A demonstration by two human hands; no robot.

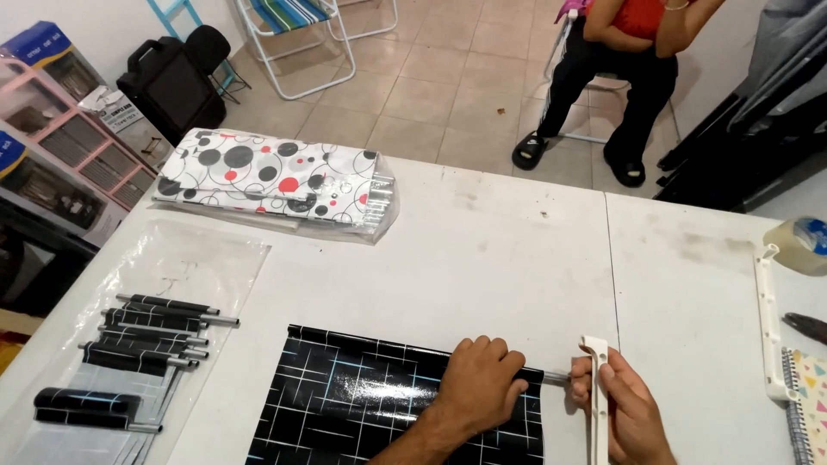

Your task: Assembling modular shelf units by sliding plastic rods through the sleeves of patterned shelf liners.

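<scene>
Head view, looking down on a white table [482, 250]. Left hand [479, 386] lies palm down on the top edge of a glossy black sheet with a pale grid pattern [362, 405], fingers curled over the rolled edge, gripping it. A thin metal rod [556, 375] pokes out of that edge to the right. Right hand [627, 412] is closed around a white plastic bracket [596, 396], held upright, its upper end just beside the rod tip; whether rod and bracket touch cannot be told. Sheet sits at the near edge of the table, centre. To the left, on a clear plastic bag [172, 267], lies a row of rods wrapped in black fabric [155, 331]. Far left of the table: a folded white cloth with black and red circles [267, 176], in clear wrapping. Right side: a second white bracket [765, 319], a roll of tape [803, 244], a spiral notebook [808, 396]. Beyond the table a seated person [616, 69] on a tiled floor [431, 77], folding chair [293, 34] nearby.
</scene>
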